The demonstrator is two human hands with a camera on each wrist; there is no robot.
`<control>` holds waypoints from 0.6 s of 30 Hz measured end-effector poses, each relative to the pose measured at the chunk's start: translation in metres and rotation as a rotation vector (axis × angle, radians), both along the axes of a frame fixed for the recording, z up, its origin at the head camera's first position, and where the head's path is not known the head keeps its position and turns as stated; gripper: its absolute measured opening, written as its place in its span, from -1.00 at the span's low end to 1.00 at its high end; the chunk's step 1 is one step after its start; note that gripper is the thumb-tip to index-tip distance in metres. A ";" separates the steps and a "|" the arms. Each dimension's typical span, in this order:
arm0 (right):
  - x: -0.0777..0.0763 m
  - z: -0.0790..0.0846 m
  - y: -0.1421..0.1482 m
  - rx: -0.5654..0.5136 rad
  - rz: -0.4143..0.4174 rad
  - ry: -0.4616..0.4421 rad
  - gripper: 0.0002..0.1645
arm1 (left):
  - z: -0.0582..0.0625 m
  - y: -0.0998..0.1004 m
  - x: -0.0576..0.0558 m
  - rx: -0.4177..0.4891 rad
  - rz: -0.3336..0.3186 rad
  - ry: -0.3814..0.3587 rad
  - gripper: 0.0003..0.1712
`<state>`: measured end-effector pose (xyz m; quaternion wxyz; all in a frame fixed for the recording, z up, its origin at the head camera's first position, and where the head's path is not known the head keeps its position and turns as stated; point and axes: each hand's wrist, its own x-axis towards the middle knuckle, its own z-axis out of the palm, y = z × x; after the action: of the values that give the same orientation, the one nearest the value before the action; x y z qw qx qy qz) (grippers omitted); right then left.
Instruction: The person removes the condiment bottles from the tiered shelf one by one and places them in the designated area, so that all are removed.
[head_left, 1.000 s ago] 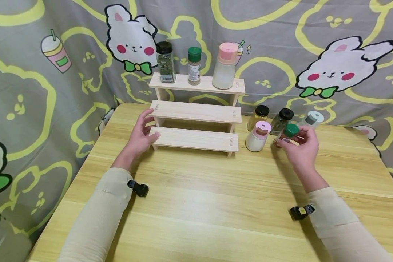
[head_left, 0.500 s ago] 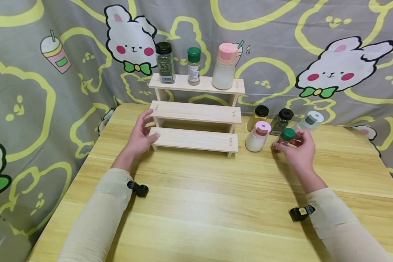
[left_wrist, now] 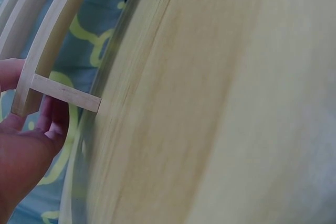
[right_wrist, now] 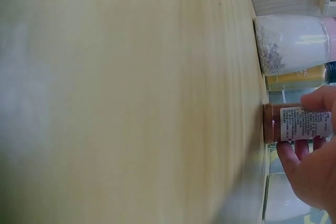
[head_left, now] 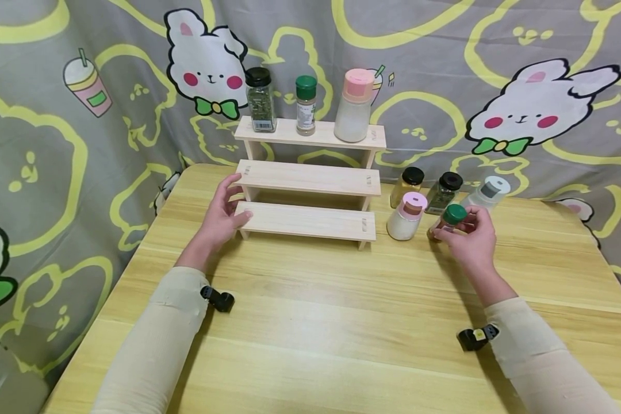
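A three-tier wooden spice rack stands on the table. My left hand grips its left end, thumb on the lowest tier and fingers around the side; the left wrist view shows the hand around the board end. On the right, my right hand pinches a small spice jar with a green cap between thumb and fingers. Reddish-brown contents and a white printed label show on this jar in the right wrist view, its base right at the tabletop. My palm and fingers hide part of it.
On the top tier stand a black-capped herb jar, a green-capped jar and a pink-capped shaker. Close around my right hand are a pink-lidded shaker, a yellow jar, a dark-lidded jar and a clear-lidded jar.
My right hand has brought the green-capped jar slightly down and to the left, and it has settled at the tabletop. My left hand has stayed on the rack.
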<state>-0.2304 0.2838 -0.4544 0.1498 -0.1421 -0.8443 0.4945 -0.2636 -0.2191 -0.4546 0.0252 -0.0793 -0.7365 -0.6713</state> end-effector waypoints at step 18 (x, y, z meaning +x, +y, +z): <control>0.001 0.033 0.004 -0.150 0.039 0.125 -0.29 | 0.000 0.000 -0.001 0.003 -0.006 -0.011 0.02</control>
<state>-0.2296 0.2879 -0.4217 0.1813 -0.1055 -0.7965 0.5670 -0.2644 -0.2193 -0.4544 0.0194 -0.0776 -0.7353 -0.6731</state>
